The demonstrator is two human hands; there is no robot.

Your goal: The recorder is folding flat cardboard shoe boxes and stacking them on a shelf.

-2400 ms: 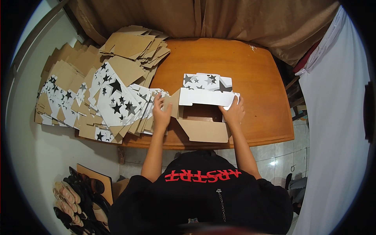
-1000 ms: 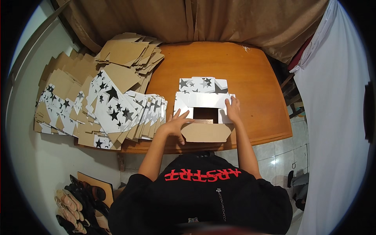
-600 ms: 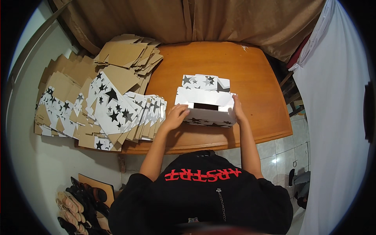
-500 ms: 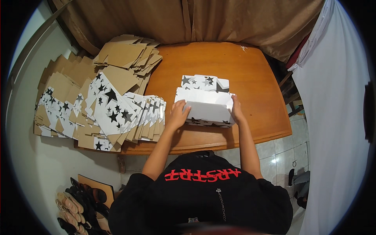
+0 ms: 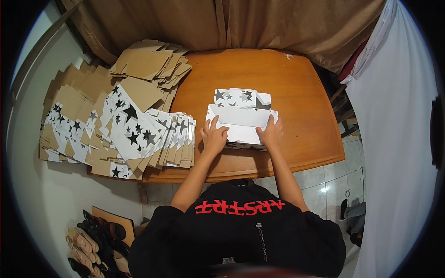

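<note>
A white cardboard box [image 5: 243, 132] with dark star prints stands near the table's front edge, in front of me. Its top shows plain white flaps, and a star-printed piece [image 5: 234, 97] rises along its far side. My left hand [image 5: 214, 138] grips the box's near left corner, thumb turned inward over the top. At the near right corner, my right hand [image 5: 271, 133] holds the box the same way, its fingers pointing away from me. Both hands are closed on the cardboard; part of the near side is hidden behind them.
Stacks of flat brown cardboard pieces [image 5: 143, 63] and star-printed cardboard blanks [image 5: 134, 125] cover the left of the wooden table [image 5: 306, 106]. A brown curtain [image 5: 185, 23] hangs behind it, a white cloth [image 5: 394, 139] at right. Several shoes [image 5: 85, 245] lie at lower left.
My hands have moved from the box's sides inward onto its near corners, the right hand shifting left and toward me. The white top panel now shows a fold line across it.
</note>
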